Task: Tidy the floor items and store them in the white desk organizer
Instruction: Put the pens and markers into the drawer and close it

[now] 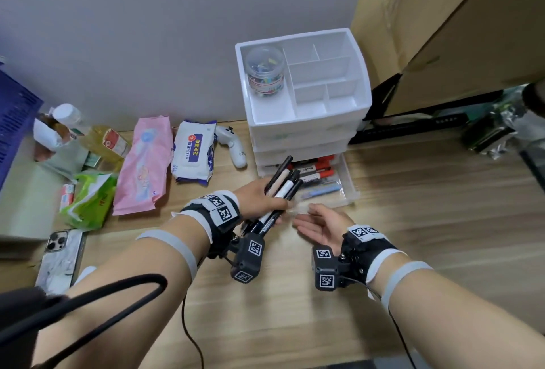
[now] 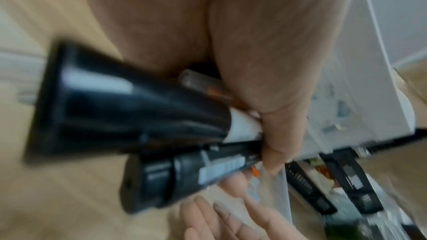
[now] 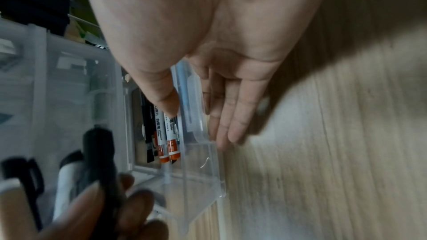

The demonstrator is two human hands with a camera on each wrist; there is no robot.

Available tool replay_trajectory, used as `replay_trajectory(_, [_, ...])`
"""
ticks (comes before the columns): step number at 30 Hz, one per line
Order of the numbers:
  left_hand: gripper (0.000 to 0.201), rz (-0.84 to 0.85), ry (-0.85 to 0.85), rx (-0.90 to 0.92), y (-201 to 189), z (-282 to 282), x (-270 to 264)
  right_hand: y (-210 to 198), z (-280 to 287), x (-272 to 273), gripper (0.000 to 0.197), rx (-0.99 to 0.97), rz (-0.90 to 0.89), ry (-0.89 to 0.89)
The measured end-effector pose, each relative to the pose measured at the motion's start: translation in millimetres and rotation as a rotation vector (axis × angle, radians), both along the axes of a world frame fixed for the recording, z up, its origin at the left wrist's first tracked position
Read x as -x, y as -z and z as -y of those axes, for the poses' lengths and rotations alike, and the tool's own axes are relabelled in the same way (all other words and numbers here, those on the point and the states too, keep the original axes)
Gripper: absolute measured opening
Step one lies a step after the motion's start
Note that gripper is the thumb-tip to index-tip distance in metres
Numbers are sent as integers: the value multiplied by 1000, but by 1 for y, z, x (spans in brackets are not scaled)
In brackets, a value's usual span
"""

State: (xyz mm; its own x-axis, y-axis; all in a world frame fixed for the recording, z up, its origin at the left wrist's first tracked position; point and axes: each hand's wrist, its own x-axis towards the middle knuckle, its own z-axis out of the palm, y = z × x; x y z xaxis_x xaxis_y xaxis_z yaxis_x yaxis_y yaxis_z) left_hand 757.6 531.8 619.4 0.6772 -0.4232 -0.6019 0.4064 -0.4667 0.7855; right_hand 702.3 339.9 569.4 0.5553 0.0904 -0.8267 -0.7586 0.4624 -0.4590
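My left hand (image 1: 262,197) grips a bundle of black and white pens (image 1: 281,184), their tips pointing toward the white desk organizer (image 1: 306,129). The organizer's bottom clear drawer (image 1: 348,188) is pulled out and holds red-capped markers (image 1: 321,166) and a blue pen (image 1: 320,191). My right hand (image 1: 318,222) is open, palm up, just in front of the drawer's front edge, holding nothing. In the left wrist view the pens (image 2: 143,125) fill the frame under my thumb. In the right wrist view the fingers (image 3: 231,116) lie straight beside the clear drawer (image 3: 198,171), with markers (image 3: 171,143) inside.
A clear jar of clips (image 1: 265,70) sits in the organizer's top tray. On the floor to the left lie a white controller (image 1: 233,144), wipes packs (image 1: 193,150), a pink pack (image 1: 146,162), a green bag (image 1: 88,200), bottles and a phone (image 1: 60,259). Cardboard boxes (image 1: 457,20) stand at right.
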Motion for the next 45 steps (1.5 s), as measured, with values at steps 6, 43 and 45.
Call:
replay_trajectory(6, [39, 429, 273, -269, 0, 48, -26, -7, 12, 7, 27, 77, 36, -154])
replay_trajectory(43, [68, 732, 423, -589, 44, 58, -39, -1, 37, 2, 21, 131, 34, -166])
replay_trajectory(45, [73, 753, 516, -704, 43, 52, -36, -1, 34, 2, 22, 115, 33, -164])
